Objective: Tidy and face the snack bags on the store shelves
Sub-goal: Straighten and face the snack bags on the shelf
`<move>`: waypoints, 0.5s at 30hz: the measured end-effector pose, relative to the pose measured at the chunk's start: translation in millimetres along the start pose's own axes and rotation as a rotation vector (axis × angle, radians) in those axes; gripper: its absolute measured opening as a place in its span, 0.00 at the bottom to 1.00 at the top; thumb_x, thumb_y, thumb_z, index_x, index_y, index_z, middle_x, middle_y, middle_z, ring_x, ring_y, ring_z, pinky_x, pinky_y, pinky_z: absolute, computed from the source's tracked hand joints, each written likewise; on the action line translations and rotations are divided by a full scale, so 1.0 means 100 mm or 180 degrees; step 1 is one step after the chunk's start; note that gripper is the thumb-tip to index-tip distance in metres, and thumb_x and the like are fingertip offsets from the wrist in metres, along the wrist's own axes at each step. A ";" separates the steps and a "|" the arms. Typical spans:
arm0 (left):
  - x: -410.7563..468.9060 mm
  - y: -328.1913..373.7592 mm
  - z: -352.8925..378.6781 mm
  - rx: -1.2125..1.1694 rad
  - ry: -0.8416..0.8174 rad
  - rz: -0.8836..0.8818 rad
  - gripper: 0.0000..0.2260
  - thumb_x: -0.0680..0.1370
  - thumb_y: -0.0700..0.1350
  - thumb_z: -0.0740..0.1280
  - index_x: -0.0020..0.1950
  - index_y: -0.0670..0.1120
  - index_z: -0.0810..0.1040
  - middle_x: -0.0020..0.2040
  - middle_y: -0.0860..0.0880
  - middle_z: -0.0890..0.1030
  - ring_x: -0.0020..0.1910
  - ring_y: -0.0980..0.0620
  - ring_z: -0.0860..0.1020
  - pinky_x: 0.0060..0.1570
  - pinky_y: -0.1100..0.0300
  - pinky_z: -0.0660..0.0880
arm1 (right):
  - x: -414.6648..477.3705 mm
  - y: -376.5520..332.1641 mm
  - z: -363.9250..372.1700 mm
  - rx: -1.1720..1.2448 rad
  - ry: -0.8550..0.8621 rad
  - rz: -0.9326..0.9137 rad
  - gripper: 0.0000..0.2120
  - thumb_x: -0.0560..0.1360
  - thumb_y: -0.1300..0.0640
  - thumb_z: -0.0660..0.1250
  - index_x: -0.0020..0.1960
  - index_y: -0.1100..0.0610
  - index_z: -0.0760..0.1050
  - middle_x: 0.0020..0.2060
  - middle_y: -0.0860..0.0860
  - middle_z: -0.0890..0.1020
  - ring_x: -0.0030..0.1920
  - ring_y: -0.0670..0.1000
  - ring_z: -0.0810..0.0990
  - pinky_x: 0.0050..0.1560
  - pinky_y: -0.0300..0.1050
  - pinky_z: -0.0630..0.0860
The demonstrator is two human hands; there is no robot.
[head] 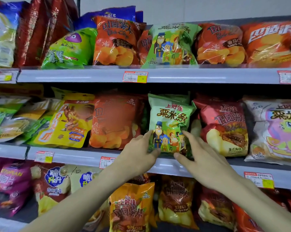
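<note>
"Green bag (169,121), where?"
"Centre frame, on the shelf (74,157). My left hand (139,153) and right hand (201,158) pinch its lower corners. It stands upright; yellow bag (64,124), centre left, slumps unfaced."

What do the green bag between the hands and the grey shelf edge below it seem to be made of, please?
The green bag is probably thin plastic film with a glossy finish: it shows glare streaks and crinkles. The shelf edge looks like painted metal or hard plastic, I cannot tell which. It is smooth and light grey with a soft sheen.
</note>
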State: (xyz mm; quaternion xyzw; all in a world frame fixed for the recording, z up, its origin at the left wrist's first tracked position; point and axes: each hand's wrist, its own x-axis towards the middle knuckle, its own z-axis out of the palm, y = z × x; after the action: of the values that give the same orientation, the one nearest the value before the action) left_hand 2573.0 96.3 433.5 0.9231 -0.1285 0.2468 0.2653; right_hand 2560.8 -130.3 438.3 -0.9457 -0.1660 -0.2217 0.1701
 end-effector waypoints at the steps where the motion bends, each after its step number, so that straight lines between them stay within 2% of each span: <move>1: -0.01 -0.01 -0.02 0.0038 -0.0028 0.0035 0.32 0.83 0.57 0.67 0.84 0.50 0.62 0.68 0.46 0.79 0.66 0.45 0.77 0.64 0.48 0.76 | -0.04 -0.04 -0.03 -0.0126 0.0105 -0.0003 0.37 0.81 0.32 0.57 0.83 0.40 0.45 0.79 0.44 0.64 0.72 0.51 0.70 0.62 0.49 0.69; 5: -0.09 -0.06 -0.15 0.0336 -0.0104 0.0266 0.28 0.82 0.57 0.67 0.80 0.50 0.70 0.62 0.48 0.81 0.60 0.47 0.78 0.54 0.53 0.76 | -0.18 -0.28 -0.13 -0.0339 0.0321 -0.0156 0.32 0.83 0.35 0.57 0.82 0.42 0.51 0.79 0.42 0.62 0.74 0.50 0.65 0.68 0.47 0.65; 7: -0.15 -0.09 -0.26 0.0405 -0.0144 0.0279 0.31 0.78 0.60 0.64 0.81 0.53 0.69 0.64 0.50 0.81 0.62 0.47 0.79 0.57 0.50 0.78 | -0.19 -0.44 -0.14 -0.0300 0.0353 -0.0357 0.30 0.83 0.36 0.57 0.81 0.41 0.54 0.79 0.40 0.63 0.76 0.47 0.63 0.71 0.46 0.63; 9: -0.23 -0.17 -0.41 0.0455 -0.0186 0.0336 0.30 0.75 0.62 0.61 0.78 0.57 0.72 0.62 0.53 0.83 0.60 0.49 0.80 0.57 0.48 0.80 | -0.17 -0.62 -0.12 -0.0418 0.0246 -0.0484 0.28 0.84 0.36 0.55 0.81 0.42 0.56 0.78 0.41 0.65 0.77 0.47 0.61 0.72 0.44 0.61; 12: -0.39 -0.40 -0.68 0.0577 -0.0205 0.0244 0.26 0.76 0.64 0.60 0.72 0.58 0.77 0.60 0.57 0.84 0.58 0.51 0.81 0.56 0.48 0.81 | -0.12 -0.94 -0.02 -0.0508 0.0056 -0.0583 0.27 0.84 0.36 0.55 0.80 0.43 0.61 0.76 0.43 0.69 0.76 0.49 0.64 0.71 0.45 0.62; 15: -0.59 -0.70 -0.98 0.0848 -0.0121 0.0076 0.22 0.80 0.64 0.64 0.71 0.58 0.78 0.57 0.58 0.83 0.56 0.53 0.81 0.55 0.49 0.80 | -0.05 -1.33 0.14 -0.0507 -0.0028 -0.0748 0.25 0.84 0.35 0.55 0.77 0.44 0.66 0.72 0.43 0.73 0.73 0.49 0.68 0.68 0.46 0.66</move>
State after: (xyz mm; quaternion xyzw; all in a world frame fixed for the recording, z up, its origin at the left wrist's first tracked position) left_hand 2511.1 214.6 444.8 0.9531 -0.1106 0.2473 0.1348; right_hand 2509.5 -8.5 457.2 -0.9312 -0.2582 -0.2484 0.0666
